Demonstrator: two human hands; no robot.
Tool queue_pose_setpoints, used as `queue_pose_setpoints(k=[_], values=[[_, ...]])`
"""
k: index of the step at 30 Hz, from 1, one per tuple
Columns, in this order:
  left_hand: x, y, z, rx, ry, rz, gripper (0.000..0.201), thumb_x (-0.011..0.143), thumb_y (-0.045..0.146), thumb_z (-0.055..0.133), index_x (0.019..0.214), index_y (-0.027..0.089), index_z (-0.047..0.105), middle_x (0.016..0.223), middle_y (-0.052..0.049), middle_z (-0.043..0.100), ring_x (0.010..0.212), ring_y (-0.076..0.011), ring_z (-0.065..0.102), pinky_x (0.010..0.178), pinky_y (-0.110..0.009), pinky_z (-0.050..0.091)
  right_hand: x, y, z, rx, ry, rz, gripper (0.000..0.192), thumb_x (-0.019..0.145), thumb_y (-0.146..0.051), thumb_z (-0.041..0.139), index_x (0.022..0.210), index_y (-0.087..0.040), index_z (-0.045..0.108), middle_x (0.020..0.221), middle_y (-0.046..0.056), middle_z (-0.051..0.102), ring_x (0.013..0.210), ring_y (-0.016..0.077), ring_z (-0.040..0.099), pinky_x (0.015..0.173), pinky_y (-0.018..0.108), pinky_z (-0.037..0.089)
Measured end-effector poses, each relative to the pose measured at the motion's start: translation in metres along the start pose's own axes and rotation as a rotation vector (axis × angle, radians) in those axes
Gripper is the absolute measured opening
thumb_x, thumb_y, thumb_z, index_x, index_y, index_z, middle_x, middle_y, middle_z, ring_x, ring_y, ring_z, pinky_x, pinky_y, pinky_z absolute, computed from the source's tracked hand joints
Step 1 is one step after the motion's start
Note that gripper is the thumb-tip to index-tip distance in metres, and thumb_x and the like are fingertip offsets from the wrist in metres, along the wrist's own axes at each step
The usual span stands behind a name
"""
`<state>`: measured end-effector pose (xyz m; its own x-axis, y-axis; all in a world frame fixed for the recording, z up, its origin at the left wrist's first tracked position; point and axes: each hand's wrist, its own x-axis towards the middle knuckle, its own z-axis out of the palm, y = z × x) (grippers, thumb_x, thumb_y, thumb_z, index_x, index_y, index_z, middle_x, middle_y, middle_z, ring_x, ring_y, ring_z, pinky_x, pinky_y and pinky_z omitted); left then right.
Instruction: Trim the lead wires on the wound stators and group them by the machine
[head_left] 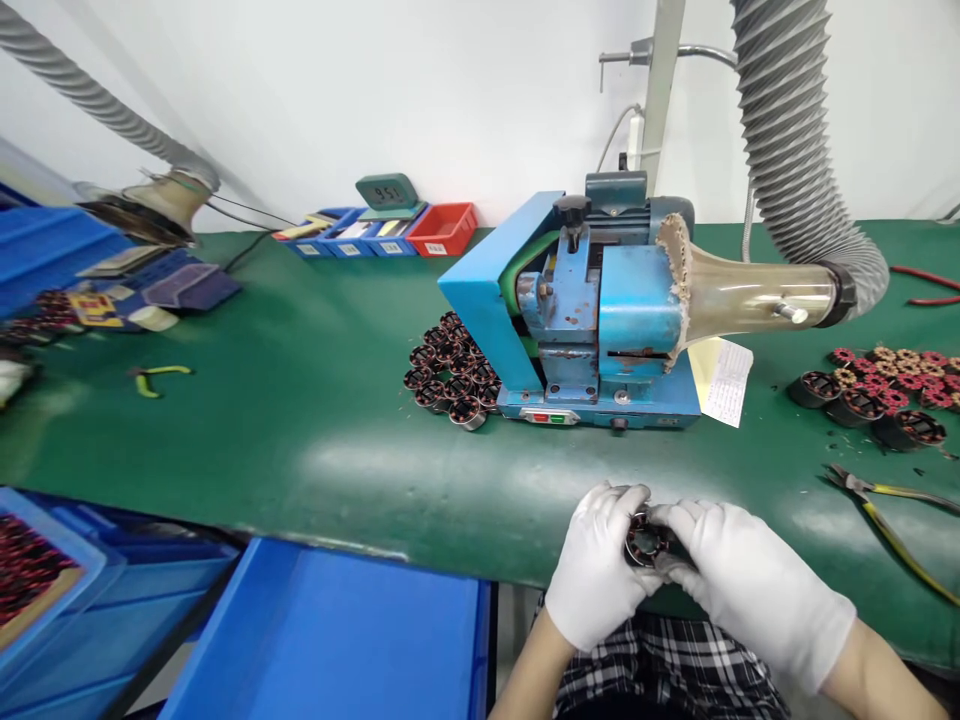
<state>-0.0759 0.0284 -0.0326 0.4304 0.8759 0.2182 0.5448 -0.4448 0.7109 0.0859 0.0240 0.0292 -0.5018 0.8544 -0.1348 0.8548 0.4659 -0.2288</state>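
At the table's front edge, my left hand (598, 568) and my right hand (750, 578), both in white gloves, are closed around one small motor stator (642, 541). It is a dark metal ring with copper-coloured windings inside, its opening turned up. My left hand grips its left side, while the right fingers press on the right side and partly cover it. Whether those right fingers also pinch some small part is hidden. Beyond my hands stands a blue belt-driven machine (637, 300). Several similar stators (466, 412) cluster at its left foot.
To the right lie yellow-handled pliers (862, 487), several dark stators (855, 403) and a pile of red and tan ring parts (911, 375). A blue bin (337, 620) is below the front edge. Small cutters (154, 378), a red tray (444, 230) and a clock (388, 192) are farther left.
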Motion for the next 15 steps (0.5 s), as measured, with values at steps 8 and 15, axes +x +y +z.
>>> queue_pose_setpoints(k=[8,15], values=[[-0.001,0.000,0.001,0.032,0.005,-0.001,0.069,0.060,0.026,0.073,0.122,0.018,0.041,0.111,-0.011,0.060,0.106,-0.0287,0.056,0.099,-0.052,0.039,-0.002,0.002,0.012,0.126,0.060,0.033,0.028,0.080,-0.014,0.052,0.107,-0.016,0.060,0.091,0.009,0.068,0.080,0.0247,0.064,0.071,0.038,0.050],[-0.001,0.001,0.001,0.027,0.028,0.008,0.060,0.065,0.021,0.064,0.121,0.019,0.041,0.110,-0.010,0.060,0.105,-0.0265,0.056,0.099,-0.050,0.039,-0.006,-0.014,0.013,0.490,0.149,0.182,0.018,0.079,-0.011,0.045,0.079,-0.020,0.061,0.078,0.005,0.069,0.071,0.0192,0.064,0.068,0.033,0.053]])
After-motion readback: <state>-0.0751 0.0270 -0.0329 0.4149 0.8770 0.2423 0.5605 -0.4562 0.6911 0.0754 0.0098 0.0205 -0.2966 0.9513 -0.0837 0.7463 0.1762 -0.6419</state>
